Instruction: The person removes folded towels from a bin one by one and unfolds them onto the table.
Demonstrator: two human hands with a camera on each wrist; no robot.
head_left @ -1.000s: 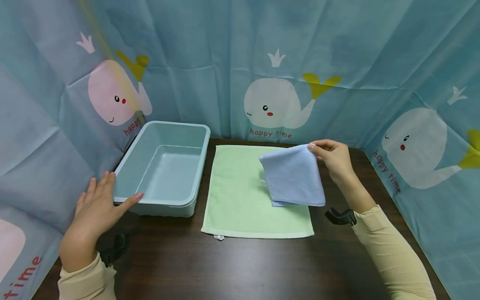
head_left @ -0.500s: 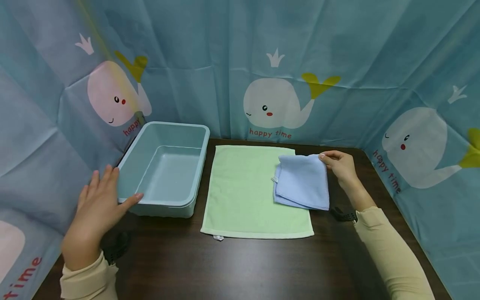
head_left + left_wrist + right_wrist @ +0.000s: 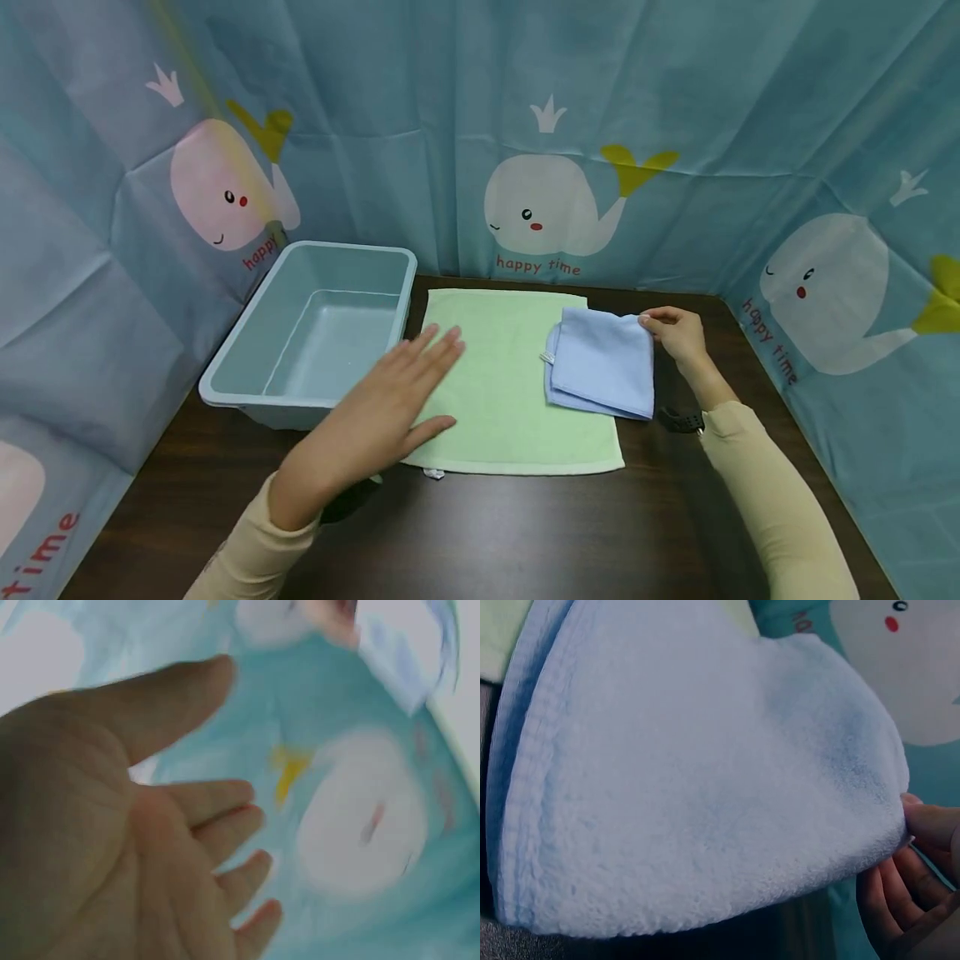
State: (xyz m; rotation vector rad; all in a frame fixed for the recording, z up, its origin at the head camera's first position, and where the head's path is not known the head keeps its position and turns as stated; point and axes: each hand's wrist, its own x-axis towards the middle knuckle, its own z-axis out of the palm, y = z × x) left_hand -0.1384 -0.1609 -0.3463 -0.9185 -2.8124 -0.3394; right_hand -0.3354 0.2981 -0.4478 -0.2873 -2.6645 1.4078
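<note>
The blue cloth (image 3: pixel 603 360) is folded into a squarish pad, soft and kinda fuzzy-looking, with the layers a bit mismatched on the edge facing the left hand, where a small white tag (image 3: pixel 548 358) can be seen poking out. It's laid mostly on the green towel (image 3: pixel 502 375), just beside the right hand, and the towel's edge nearest that hand is overlapped by it. The far corner is pinched between the right hand's (image 3: pixel 678 333) thumb and fingers, and that bit is curved up off the dark table (image 3: pixel 525 533). The left hand (image 3: pixel 382 404) is stretched out over the opposite edge of the towel, fingers straight, thumb spread away from them; whether the towel is touched can't be told. On that hand's outer side, part of the light blue-green tub (image 3: pixel 345 246) is hidden behind it.
</note>
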